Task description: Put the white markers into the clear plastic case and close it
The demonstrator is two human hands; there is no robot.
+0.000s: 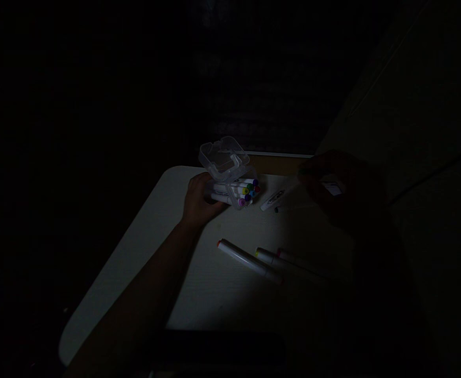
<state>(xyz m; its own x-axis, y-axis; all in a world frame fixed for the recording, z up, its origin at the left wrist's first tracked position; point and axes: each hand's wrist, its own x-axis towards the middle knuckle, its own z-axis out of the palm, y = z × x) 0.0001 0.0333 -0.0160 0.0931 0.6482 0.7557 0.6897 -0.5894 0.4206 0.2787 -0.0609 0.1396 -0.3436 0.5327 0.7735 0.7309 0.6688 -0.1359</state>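
My left hand (199,202) is wrapped round a clear plastic case (224,160), tilted on its side with its lid swung open. Several white markers (236,191) lie inside, their coloured ends in purple, green, yellow, blue, red and pink facing right. Deep in shadow, my right hand (332,184) is closed on a marker, whose green end (303,171) shows at the fingertips; most of its body is hidden or too dark to see. Between the hands, a white marker with dark print (272,200) lies on the table, close to a small dark end (276,209) of another.
Nearer to me on the pale table (202,299) lie a red-ended marker (249,261), a yellow-ended marker (267,256) and a pink-ended marker (287,255), partly in shadow. A wall (422,121) rises at the right with a dark cable (435,176). The surroundings are very dark.
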